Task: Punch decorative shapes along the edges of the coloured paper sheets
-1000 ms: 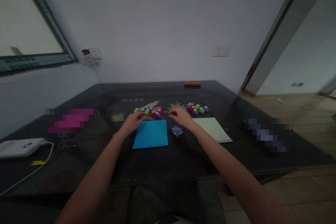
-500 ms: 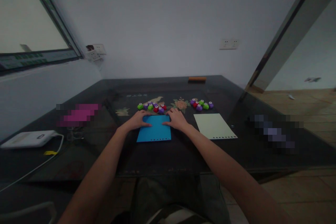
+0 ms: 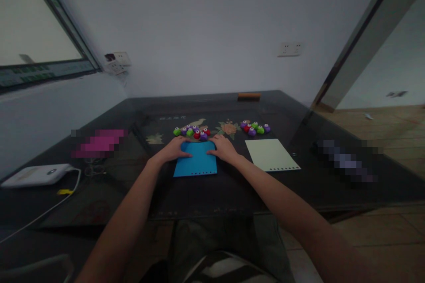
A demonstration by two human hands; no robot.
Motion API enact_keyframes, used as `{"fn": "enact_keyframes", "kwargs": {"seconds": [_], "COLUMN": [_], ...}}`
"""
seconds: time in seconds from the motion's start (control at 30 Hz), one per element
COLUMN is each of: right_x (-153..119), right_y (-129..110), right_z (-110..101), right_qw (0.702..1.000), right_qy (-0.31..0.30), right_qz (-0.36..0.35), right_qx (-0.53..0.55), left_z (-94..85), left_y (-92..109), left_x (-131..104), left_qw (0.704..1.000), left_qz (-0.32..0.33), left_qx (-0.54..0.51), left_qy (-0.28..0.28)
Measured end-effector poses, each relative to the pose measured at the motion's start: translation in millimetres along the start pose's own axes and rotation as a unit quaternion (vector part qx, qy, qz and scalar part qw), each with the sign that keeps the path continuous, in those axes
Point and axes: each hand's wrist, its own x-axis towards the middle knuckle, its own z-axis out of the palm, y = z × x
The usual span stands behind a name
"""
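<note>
A blue sheet of paper (image 3: 196,162) with punched holes along its near edge lies on the dark table. My left hand (image 3: 175,148) is at its far left corner, thumb over the sheet and fingers by the far edge. At the far right corner my right hand (image 3: 224,147) holds it the same way. Just beyond the blue sheet is a cluster of small green, purple and red balls with eyes (image 3: 190,132). A pale cream sheet (image 3: 270,154), also punched along its near edge, lies to the right, with a second cluster of such balls (image 3: 252,132) behind it.
On the left are a white device with a cable (image 3: 39,174) and a blurred pink object (image 3: 101,142). A blurred dark object (image 3: 345,160) is on the right. An orange-brown bar (image 3: 249,96) lies at the back of the table (image 3: 206,199), against the wall.
The camera view has shifted slightly, so things sit a little higher in the picture. Both hands keep nearly the same place at the blue sheet's far corners.
</note>
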Motion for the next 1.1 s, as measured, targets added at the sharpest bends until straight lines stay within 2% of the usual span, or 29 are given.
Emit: {"fn": "enact_keyframes", "kwargs": {"seconds": [0.17, 0.33, 0.47, 0.63, 0.73, 0.83, 0.9, 1.0, 1.1], "right_x": [-1, 1, 5, 7, 8, 9, 11, 13, 14], "right_y": [-3, -2, 2, 6, 10, 14, 18, 23, 26], "right_z": [-2, 0, 3, -1, -5, -6, -7, -10, -17], "right_qw": [0.998, 0.988, 0.965, 0.916, 0.876, 0.843, 0.827, 0.814, 0.798], "right_qy": [0.037, 0.053, 0.076, 0.077, 0.072, 0.081, 0.102, 0.132, 0.171], "right_qz": [0.017, 0.057, 0.080, 0.116, 0.130, 0.149, 0.160, 0.155, 0.154], "right_qx": [0.042, 0.136, 0.239, 0.375, 0.458, 0.511, 0.529, 0.544, 0.557], "left_z": [-1.2, -2.1, -4.9, -11.1, -11.9, -8.7, -5.7, -2.2, 0.6], "left_y": [2, 3, 5, 11, 16, 21, 25, 31, 35], "left_x": [-1, -1, -1, -3, -1, 1, 1, -2, -6], "left_qw": [1.000, 1.000, 0.999, 0.987, 0.956, 0.904, 0.868, 0.821, 0.805], "left_qz": [0.005, 0.013, 0.001, -0.043, -0.081, -0.124, -0.132, -0.145, -0.154], "left_qx": [0.003, 0.011, -0.018, -0.131, -0.249, -0.384, -0.466, -0.551, -0.572], "left_qy": [0.004, 0.010, 0.028, 0.087, 0.132, 0.139, 0.111, 0.035, -0.031]}}
